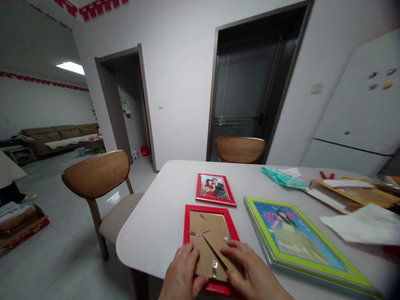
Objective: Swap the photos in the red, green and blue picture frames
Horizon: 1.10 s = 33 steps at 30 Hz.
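A red picture frame (208,224) lies face down on the white table (150,233). Its brown backing board shows, with small metal clips near the edges and a stand flap cut at a slant. My left hand (185,266) grips the frame's left side, fingers curled at the edge and thumb near the bottom. On the other side my right hand (245,264) holds the right part, its fingers by the right clip and its thumb on the backing. A second red picture frame (215,189) lies face up just beyond, showing a couple. To the right is a larger green picture frame (296,237).
A teal plastic wrapper (283,178), white paper (364,225) and a yellow-brown envelope (359,193) lie at the table's right. Wooden chairs (96,173) stand at the left and far sides. A person's leg (11,193) shows at far left, near a cardboard box (21,225) on the floor.
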{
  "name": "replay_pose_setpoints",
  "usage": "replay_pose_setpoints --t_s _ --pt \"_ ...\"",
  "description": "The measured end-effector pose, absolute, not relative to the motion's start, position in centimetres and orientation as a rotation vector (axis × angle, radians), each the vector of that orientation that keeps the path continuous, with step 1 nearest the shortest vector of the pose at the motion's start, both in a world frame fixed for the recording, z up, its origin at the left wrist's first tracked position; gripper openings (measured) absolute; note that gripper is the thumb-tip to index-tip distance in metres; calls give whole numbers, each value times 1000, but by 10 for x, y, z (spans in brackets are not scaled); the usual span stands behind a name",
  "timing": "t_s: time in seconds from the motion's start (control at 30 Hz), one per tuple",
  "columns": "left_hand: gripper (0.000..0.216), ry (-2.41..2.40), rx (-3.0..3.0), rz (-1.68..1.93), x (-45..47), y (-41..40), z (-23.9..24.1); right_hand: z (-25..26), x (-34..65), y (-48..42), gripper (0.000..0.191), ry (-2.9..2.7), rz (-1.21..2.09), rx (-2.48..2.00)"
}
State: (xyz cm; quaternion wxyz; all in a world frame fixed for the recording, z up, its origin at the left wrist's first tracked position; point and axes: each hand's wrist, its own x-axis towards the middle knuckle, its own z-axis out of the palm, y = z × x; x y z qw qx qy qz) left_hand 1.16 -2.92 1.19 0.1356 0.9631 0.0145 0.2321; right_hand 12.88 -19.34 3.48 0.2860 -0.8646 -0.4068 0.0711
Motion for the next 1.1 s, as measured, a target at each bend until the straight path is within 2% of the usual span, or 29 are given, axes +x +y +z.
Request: replay_pose_setpoints --t_s 0.3,0.47,0.67,0.87,1.1 --pt "27 21 2776 625 15 -24 13 11 135 -185 37 -1197 -37 -2317" --pt "38 -158 2839 566 5 -23 10 2 134 -185 30 -1269 -192 -2313" --pt "25 -125 2843 442 3 -27 16 20 146 -183 29 -1301 -191 -2382" --pt "22 -142 2874 502 3 -27 16 26 167 -175 31 -1150 -214 -2497" --pt "18 -129 2882 620 3 -29 17 18 169 -180 28 -1198 -82 -2383"
